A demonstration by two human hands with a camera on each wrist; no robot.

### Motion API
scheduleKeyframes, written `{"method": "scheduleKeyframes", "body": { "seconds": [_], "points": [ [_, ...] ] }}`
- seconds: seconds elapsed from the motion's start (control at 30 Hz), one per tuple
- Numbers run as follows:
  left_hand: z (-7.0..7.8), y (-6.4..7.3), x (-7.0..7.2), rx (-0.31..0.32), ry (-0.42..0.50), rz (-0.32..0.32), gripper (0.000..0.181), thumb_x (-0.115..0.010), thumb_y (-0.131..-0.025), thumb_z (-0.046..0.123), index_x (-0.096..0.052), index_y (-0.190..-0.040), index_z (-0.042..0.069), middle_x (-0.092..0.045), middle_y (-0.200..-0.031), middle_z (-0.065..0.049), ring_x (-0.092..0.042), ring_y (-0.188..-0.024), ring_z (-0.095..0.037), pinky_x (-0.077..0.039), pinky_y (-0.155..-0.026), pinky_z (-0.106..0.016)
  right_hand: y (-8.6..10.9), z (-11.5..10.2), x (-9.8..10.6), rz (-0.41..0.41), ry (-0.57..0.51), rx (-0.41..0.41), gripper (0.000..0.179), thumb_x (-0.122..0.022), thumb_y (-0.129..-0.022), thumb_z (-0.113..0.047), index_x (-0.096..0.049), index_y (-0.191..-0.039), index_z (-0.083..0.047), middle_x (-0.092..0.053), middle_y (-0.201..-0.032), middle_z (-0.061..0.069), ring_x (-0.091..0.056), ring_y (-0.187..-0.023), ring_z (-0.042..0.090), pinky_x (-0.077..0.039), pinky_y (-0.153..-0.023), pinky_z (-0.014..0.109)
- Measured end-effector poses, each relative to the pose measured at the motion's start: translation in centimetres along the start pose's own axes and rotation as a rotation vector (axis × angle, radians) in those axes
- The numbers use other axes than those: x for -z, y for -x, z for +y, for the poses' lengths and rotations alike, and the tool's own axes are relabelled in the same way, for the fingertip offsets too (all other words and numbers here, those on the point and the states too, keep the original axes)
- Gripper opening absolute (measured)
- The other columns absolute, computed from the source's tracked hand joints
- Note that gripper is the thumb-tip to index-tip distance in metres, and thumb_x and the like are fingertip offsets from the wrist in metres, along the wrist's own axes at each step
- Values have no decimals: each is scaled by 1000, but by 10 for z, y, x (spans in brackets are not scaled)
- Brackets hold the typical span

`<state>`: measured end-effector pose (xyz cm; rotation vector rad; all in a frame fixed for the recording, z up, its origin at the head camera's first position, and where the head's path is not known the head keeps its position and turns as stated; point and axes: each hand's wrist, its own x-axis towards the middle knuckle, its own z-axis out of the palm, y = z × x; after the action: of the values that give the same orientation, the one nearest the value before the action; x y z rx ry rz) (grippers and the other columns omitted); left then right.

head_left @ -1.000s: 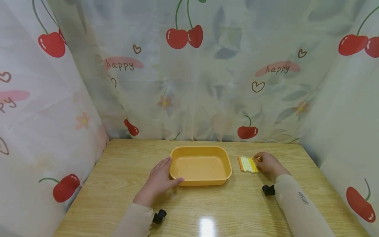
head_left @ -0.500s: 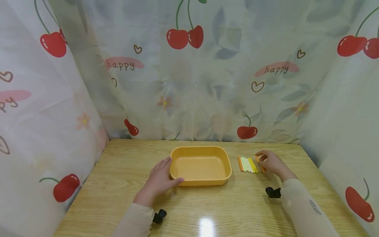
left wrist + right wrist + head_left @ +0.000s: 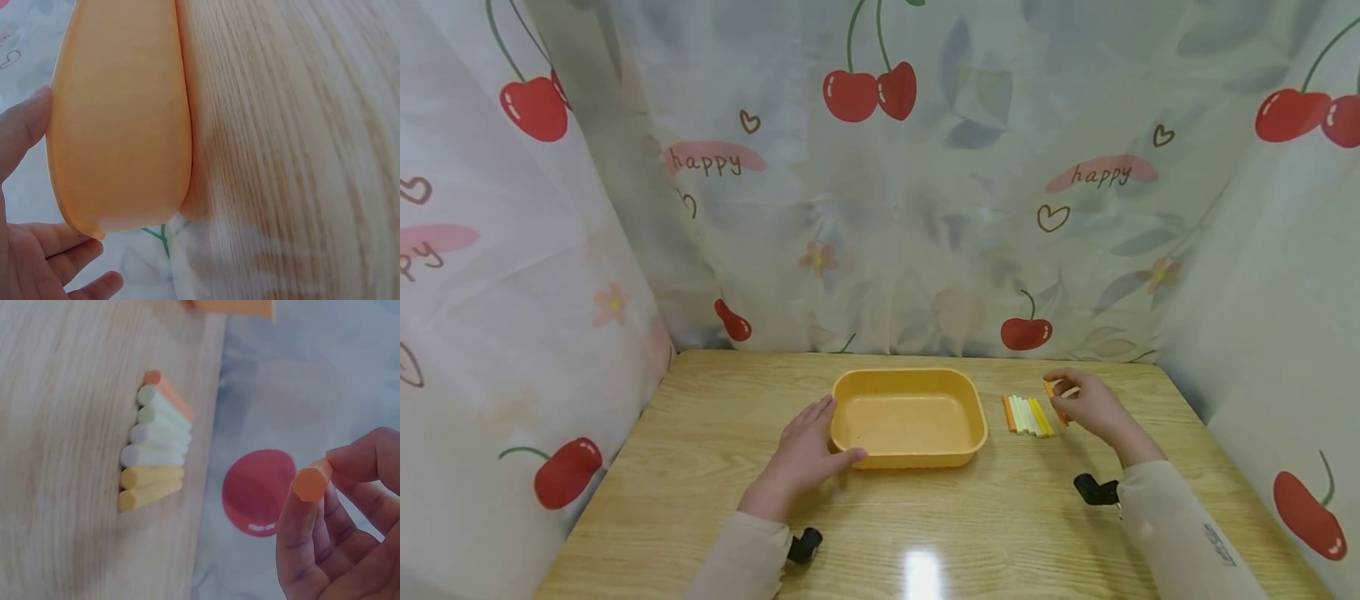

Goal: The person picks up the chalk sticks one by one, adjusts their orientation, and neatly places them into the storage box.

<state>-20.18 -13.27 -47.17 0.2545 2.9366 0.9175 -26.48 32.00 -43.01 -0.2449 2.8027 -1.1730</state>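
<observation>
Sticks (image 3: 1028, 417) between tub (image 3: 910, 461) and right fingers (image 3: 369, 456)

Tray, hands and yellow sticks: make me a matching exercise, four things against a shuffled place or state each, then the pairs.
1 left hand
2 right hand
3 yellow sticks
4 tray

A rounded at the corners
B pinching an orange stick
C touching the tray
D side by side on the table

Pairs: 1-C; 2-B; 3-D; 4-A

Right hand (image 3: 1092, 408) and orange stick (image 3: 311, 483) now farther from the stick row (image 3: 164, 441).
</observation>
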Motion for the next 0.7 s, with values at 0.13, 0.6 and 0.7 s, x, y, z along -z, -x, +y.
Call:
{"method": "scheduleKeyframes", "body": {
  "seconds": [0.13,0.6,0.7],
  "points": [
    [0,0,0,-2,4,5,104,-75,-83,59,-28,-158,5,-24,-165,-11,-19,-150,-36,-15,-121,-56,3,-14,1,32,-14,9,41,-58,-97,-10,-54,-137,1,-57,-109,18,-63,-78,23,-54,-64,34],
    [0,2,2,-11,-2,-1,104,-74,-83,60,-28,-157,4,-24,-164,-11,-19,-150,-36,-15,-121,-55,11,-69,-5,88,-123,64,40,-63,-97,-11,-56,-135,-2,-56,-112,17,-65,-86,26,-56,-65,32],
    [1,1,2,-14,-1,0,103,-74,-83,60,-29,-157,3,-24,-164,-11,-20,-150,-36,-16,-121,-55,13,-81,-9,99,-154,89,39,-63,-96,-8,-57,-135,-4,-56,-110,17,-65,-86,25,-56,-66,30]
  ]
}}
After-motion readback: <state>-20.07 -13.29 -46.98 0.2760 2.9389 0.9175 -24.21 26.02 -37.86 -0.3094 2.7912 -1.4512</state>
